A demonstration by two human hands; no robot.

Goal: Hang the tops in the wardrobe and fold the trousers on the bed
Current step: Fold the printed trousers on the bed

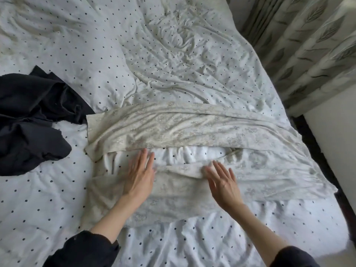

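Two dark sleeves (82, 249) sit at the bottom edge, nearest the viewer, with bare forearms reaching out of them over the bed. The left hand (139, 175) lies flat, fingers straight and slightly spread, palm down on the nearer leg of the pale printed trousers (173, 130); its fingertips reach the strip of bedding that shows between the two legs. The right hand (223, 183) is likewise released, fingers straight and fanned, over the same nearer leg, just beside a raised fold of the cloth; both hands are a little blurred, and whether the right palm presses the fabric or hovers just above it cannot be told. Neither hand grasps anything. The trousers are spread crosswise over the middle of the bed, cream with a faint grey pattern, the far leg running left to right as a wrinkled band, the near leg under the hands, the two joined towards the right side close to the mattress edge. They rest on a white duvet (96, 74) scattered with small dark dots, heavily creased. To the left, touching the far trouser leg's end, a dark crumpled garment (32, 120) lies in a heap. Beyond the right side of the bed hang curtains (308, 45) with a leaf print.
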